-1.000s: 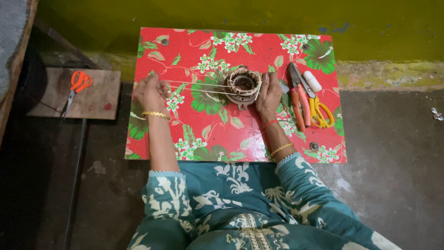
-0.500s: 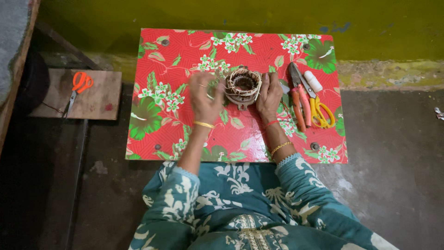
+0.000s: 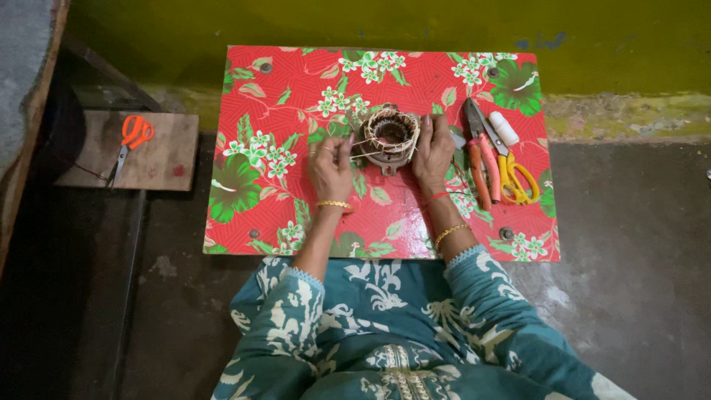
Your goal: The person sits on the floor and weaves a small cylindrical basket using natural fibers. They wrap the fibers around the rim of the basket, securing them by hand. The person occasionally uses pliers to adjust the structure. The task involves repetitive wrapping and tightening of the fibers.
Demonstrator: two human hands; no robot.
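Head view: the wire coil (image 3: 390, 135) sits between both hands; right hand (image 3: 433, 152) grips its side, left hand (image 3: 330, 167) pinches a thread beside it.

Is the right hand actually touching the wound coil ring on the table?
Touching. The head view shows the right hand lying against the right side of the coil ring, fingers on its rim with no gap between them.
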